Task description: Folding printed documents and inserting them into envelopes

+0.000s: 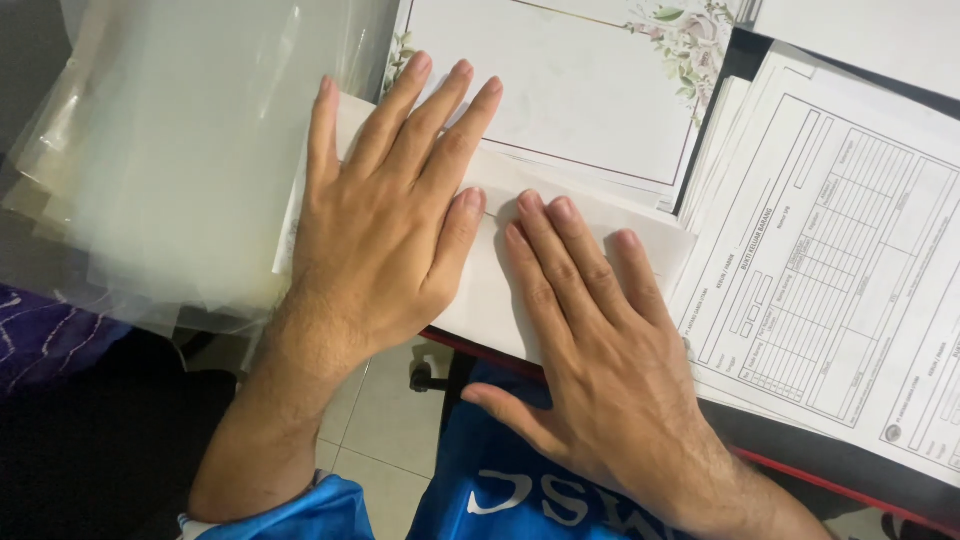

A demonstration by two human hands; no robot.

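Both hands are bare, with no rings, watch or gloves: the left hand [375,235] and the right hand [600,350] show short, trimmed nails and some hair on the forearms. Below the left hand, a bright blue sleeve [300,510] with a thin white edge covers the forearm's end. Below the right hand, the same blue garment [500,480] carries large white lettering.

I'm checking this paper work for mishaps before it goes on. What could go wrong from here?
1. The white sheet under both hands juts past the table edge; if the left hand or right hand lifts, it might tip or slide off.
2. The clear plastic sleeves hang loosely off the edge too, and a nudge could drop them.
3. The form stack lies close by, so sheets might get mixed.
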